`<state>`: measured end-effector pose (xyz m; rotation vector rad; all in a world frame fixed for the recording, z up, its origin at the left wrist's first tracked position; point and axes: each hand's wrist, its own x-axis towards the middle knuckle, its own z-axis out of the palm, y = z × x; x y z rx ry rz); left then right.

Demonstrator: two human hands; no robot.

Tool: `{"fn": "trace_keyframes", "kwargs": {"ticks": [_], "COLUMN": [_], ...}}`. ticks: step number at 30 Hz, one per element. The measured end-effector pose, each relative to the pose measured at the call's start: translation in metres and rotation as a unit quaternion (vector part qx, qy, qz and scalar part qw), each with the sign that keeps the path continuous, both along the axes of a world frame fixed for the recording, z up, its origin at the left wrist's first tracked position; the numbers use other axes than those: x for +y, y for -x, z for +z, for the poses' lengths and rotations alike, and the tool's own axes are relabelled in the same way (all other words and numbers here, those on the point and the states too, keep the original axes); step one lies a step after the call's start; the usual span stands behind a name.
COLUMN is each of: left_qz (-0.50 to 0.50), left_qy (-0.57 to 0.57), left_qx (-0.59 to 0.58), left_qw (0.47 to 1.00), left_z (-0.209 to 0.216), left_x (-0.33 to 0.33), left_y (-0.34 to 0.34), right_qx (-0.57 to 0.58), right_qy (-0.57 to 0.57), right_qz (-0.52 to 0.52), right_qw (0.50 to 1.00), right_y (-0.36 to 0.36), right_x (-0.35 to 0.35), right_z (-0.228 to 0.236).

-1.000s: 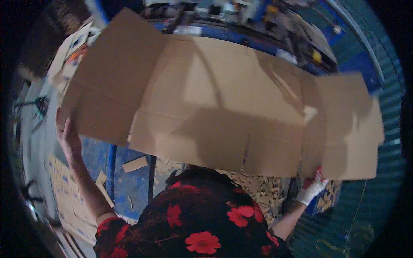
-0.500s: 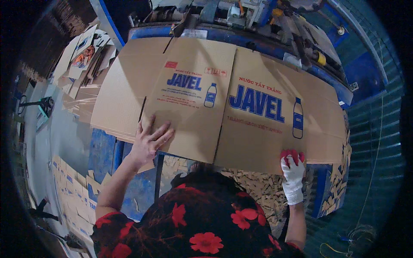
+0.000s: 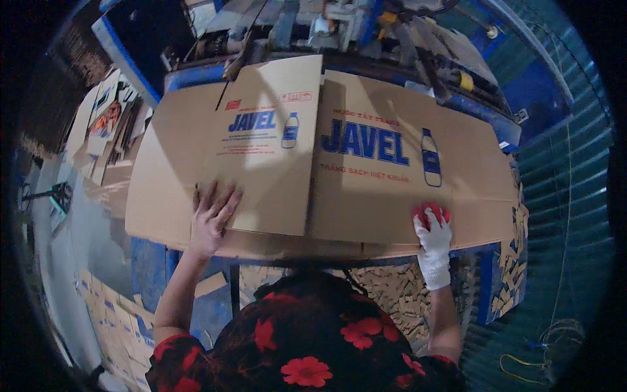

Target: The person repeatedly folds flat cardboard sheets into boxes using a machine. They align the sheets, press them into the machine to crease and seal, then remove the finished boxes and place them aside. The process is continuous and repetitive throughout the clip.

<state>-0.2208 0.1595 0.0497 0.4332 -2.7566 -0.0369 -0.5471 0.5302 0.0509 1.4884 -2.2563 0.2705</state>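
Note:
A wide brown cardboard box blank (image 3: 385, 215), printed in blue and red with bottle pictures, lies spread out before me. Its left printed panel (image 3: 268, 189) tilts up along its right side and overlaps the panel beside it. My bare left hand (image 3: 214, 212) rests with fingers spread on the lower left part of that panel. At the near right edge, my right hand (image 3: 432, 228), in a white glove with red fingertips, presses on the cardboard with its fingers extended. More cardboard shows under the near edge.
Beyond the blank stands a blue machine (image 3: 281, 55) with rollers and metal arms. Cardboard scraps (image 3: 398, 287) are heaped below the near edge. Stacked printed cardboard (image 3: 114, 320) lies at lower left, with more piled at far left. A green corrugated wall (image 3: 562, 215) runs along the right.
The left panel's right side has risen from lying flat and now overlaps its neighbour. Both hands have shifted slightly left and away from me with the cardboard; the view has shifted too.

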Motion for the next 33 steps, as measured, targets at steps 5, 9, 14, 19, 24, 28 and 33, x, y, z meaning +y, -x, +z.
{"fn": "trace_keyframes", "kwargs": {"ticks": [5, 9, 14, 19, 24, 28, 33], "left_qz": [-0.029, -0.017, -0.015, -0.013, 0.074, 0.237, 0.638], "left_qy": [-0.007, -0.039, -0.087, -0.083, -0.1, 0.047, 0.003], "left_qx": [0.014, 0.022, 0.067, 0.032, 0.084, -0.011, 0.003], "left_qw": [0.999, 0.999, 0.994, 0.996, 0.989, 0.97, 0.77], "left_z": [0.003, 0.011, 0.003, -0.034, -0.051, -0.028, 0.003], "left_x": [0.004, -0.01, -0.077, -0.157, -0.21, -0.192, -0.142], "left_y": [0.026, 0.046, 0.101, 0.19, 0.27, 0.16, -0.071], "right_qx": [0.021, 0.085, 0.081, 0.025, 0.009, 0.027, 0.034], "right_qy": [-0.073, -0.051, -0.073, -0.044, -0.046, -0.041, -0.039], "right_qz": [-0.048, -0.02, -0.025, -0.001, -0.058, -0.059, -0.086], "right_qw": [0.996, 0.995, 0.994, 0.999, 0.997, 0.997, 0.995], "right_y": [0.037, 0.068, 0.128, 0.214, 0.271, 0.261, 0.234], "right_x": [-0.016, -0.031, -0.071, -0.155, -0.223, -0.233, -0.222], "right_z": [0.014, -0.002, -0.006, 0.0, 0.018, 0.039, 0.046]}}
